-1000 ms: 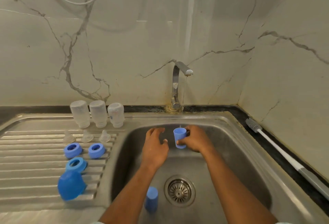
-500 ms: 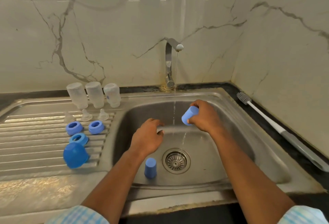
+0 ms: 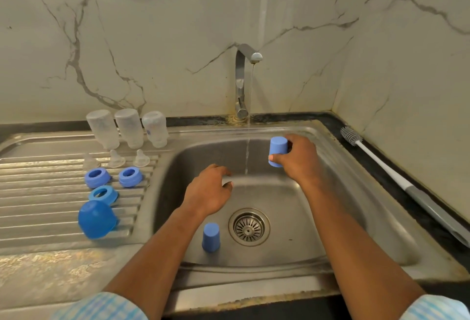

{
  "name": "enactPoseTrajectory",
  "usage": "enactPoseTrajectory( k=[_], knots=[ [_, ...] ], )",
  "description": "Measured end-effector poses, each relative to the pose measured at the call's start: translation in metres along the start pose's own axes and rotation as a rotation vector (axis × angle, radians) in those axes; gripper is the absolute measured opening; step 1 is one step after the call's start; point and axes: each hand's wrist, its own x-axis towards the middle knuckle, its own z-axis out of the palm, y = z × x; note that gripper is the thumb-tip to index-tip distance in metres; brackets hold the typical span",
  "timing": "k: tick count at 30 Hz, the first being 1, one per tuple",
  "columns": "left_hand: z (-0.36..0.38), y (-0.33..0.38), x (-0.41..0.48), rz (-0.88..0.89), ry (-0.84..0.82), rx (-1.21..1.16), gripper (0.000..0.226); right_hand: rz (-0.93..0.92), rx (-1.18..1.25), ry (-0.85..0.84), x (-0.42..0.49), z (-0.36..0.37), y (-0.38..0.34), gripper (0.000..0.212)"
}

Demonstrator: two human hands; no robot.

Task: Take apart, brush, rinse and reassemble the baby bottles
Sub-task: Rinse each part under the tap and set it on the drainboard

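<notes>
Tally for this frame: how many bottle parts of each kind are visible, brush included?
Clear bottles: 3
Clear nipples: 3
Blue collar rings: 3
Blue caps: 3, one held by the right hand
Bottle brush: 1
Total: 13

Left sleeve (image 3: 101,307): light blue and white check fabric, edge across the upper forearm.
Right sleeve (image 3: 435,308): same pale blue-white check.
Left grip (image 3: 208,192): bare hand.
Right grip (image 3: 297,159): bare hand.
</notes>
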Motion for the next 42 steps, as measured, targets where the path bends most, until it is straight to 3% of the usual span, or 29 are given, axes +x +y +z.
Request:
enactPoseTrajectory(
  k=[5,8,11,12,15,16,17,19,20,21,23,24,25,27,28,29,31,32,35,36,37,38,39,40,42],
  knots=[
    [0.000,0.001,-0.001,-0.009,0.002,-0.018,0.035,-0.024,0.016,-0.005,-0.005,-0.002,-0.007,0.046],
    [0.000,0.000,-0.001,-0.015,0.003,-0.026,0.035,-0.200,0.169,0.239,-0.006,-0.017,-0.039,0.054],
    [0.001,-0.001,0.000,-0.015,-0.003,-0.034,0.035,-0.399,0.309,0.492,-0.011,-0.025,-0.057,0.043],
    [0.001,-0.001,0.000,-0.015,-0.003,-0.032,0.035,-0.363,0.220,0.442,-0.011,-0.019,-0.047,0.038],
    [0.000,-0.001,-0.002,-0.019,-0.009,-0.023,0.035,0.107,-0.242,-0.149,-0.011,0.006,0.000,0.031],
    [-0.002,-0.002,-0.002,-0.023,-0.005,-0.022,0.035,0.147,-0.240,-0.140,-0.008,0.004,0.001,0.030],
    [-0.002,-0.002,-0.002,-0.025,-0.003,-0.024,0.035,0.109,-0.134,-0.013,-0.001,-0.001,-0.004,0.029],
    [-0.002,-0.004,0.000,-0.029,0.006,-0.028,0.036,-0.174,0.109,0.390,0.003,-0.013,-0.021,0.033],
    [-0.002,-0.004,0.001,-0.027,0.007,-0.023,0.036,-0.227,0.073,0.454,0.001,-0.014,-0.027,0.035],
    [-0.001,-0.003,0.001,-0.023,-0.004,-0.014,0.036,-0.221,-0.021,0.412,-0.003,-0.011,-0.023,0.038],
    [-0.001,-0.001,-0.001,-0.017,-0.021,-0.003,0.035,0.096,-0.199,0.055,-0.004,0.006,0.002,0.047],
    [-0.001,-0.001,-0.001,-0.019,-0.019,-0.006,0.035,0.179,-0.200,0.000,-0.006,0.005,0.003,0.047],
    [-0.001,-0.002,-0.001,-0.027,-0.015,-0.010,0.035,0.164,-0.149,0.062,-0.004,0.000,-0.002,0.044],
    [-0.003,-0.003,0.001,-0.041,0.000,-0.023,0.036,-0.129,0.035,0.433,0.004,-0.008,-0.012,0.038],
    [-0.003,-0.003,0.002,-0.041,0.006,-0.021,0.036,-0.190,-0.013,0.457,0.003,-0.006,-0.015,0.033],
    [-0.003,-0.003,0.000,-0.039,0.000,-0.014,0.036,-0.171,-0.133,0.343,-0.002,-0.003,-0.013,0.030],
    [-0.002,-0.001,-0.002,-0.024,-0.019,-0.010,0.036,0.164,-0.250,-0.058,-0.009,0.008,0.006,0.035],
    [-0.003,-0.001,-0.002,-0.027,-0.019,-0.016,0.036,0.208,-0.224,-0.077,-0.007,0.007,0.006,0.038],
    [-0.004,-0.003,0.001,-0.040,-0.006,-0.031,0.036,-0.101,-0.006,0.393,0.004,-0.003,-0.012,0.042],
    [-0.004,-0.004,0.000,-0.045,-0.003,-0.031,0.036,-0.152,-0.100,0.371,0.001,-0.002,-0.017,0.043],
    [-0.003,-0.004,0.000,-0.042,-0.011,-0.025,0.036,-0.097,-0.190,0.238,-0.003,0.003,-0.013,0.044],
    [-0.002,-0.003,-0.001,-0.038,-0.022,-0.018,0.037,0.049,-0.233,0.067,-0.007,0.008,-0.004,0.043],
    [-0.002,-0.002,-0.001,-0.038,-0.025,-0.018,0.037,0.128,-0.197,0.010,-0.009,0.008,0.001,0.038],
    [-0.002,-0.002,-0.002,-0.045,-0.023,-0.020,0.036,0.097,-0.137,0.088,-0.007,0.007,0.000,0.033],
    [-0.003,-0.004,0.001,-0.054,-0.006,-0.021,0.036,-0.114,0.087,0.429,-0.003,-0.003,-0.013,0.030]
  ],
)
